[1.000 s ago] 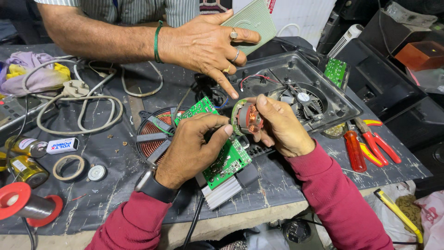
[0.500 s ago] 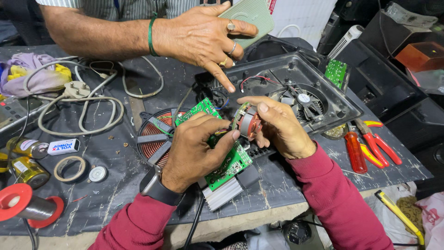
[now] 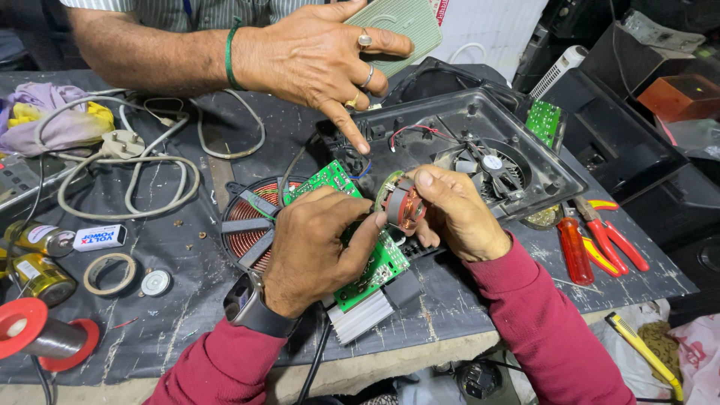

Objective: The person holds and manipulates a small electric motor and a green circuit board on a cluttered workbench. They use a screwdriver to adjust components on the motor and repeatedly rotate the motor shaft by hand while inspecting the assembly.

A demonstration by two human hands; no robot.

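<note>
We note the copper-wound coil [image 3: 403,204] now sits lower, over the green circuit board [image 3: 371,262]. Right hand [image 3: 457,214] pinches it; left hand [image 3: 311,251] presses closed against it. Co-worker's hand [image 3: 315,56] still points down.

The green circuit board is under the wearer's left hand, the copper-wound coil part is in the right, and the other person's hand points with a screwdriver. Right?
Not quite. The head view shows the other person's hand pointing with a bare index finger, no screwdriver. The green circuit board under the left hand and the copper-wound coil part in the right hand are correct.
</note>
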